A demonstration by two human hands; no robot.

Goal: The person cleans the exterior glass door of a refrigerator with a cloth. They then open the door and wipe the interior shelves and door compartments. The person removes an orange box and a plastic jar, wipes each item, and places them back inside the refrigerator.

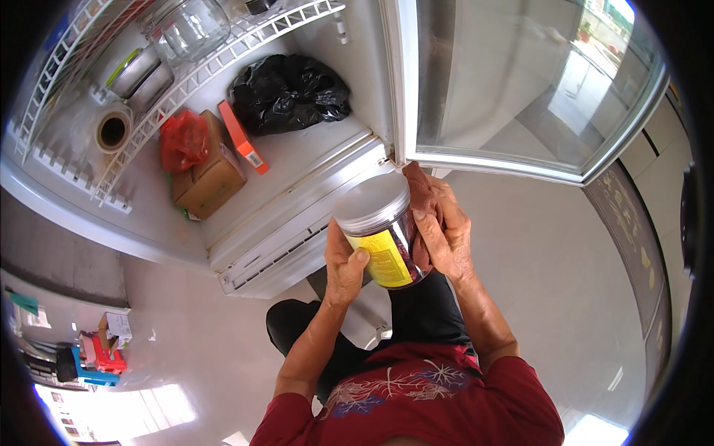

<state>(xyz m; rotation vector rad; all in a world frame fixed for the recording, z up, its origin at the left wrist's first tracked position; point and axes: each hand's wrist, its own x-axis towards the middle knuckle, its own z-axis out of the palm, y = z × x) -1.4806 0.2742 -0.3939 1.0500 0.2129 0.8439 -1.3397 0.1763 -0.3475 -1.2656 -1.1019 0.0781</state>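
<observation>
A clear plastic jar [401, 240] with a silvery screw lid and a yellow label is held up in front of my lap, tilted, with dark red contents showing through its wall. My left hand [347, 265] grips its left side, the thumb on the label. In my right hand [449, 234] is a brown cloth [421, 192], pressed against the jar's right side. Beyond the jar stands an open glass-door display refrigerator [301, 167]. On its floor lie a black plastic bag [290, 95], an orange box [243, 139] and a cardboard box [209, 181] with a red plastic bag [184, 140] on top.
The glass door [502, 161] stands open at the upper right. White wire shelves [223, 53] hold glass jars [192, 30], metal containers [139, 75] and a plastic roll [113, 132]. Red and blue plastic stools [95, 371] stand on the tiled floor at the far left.
</observation>
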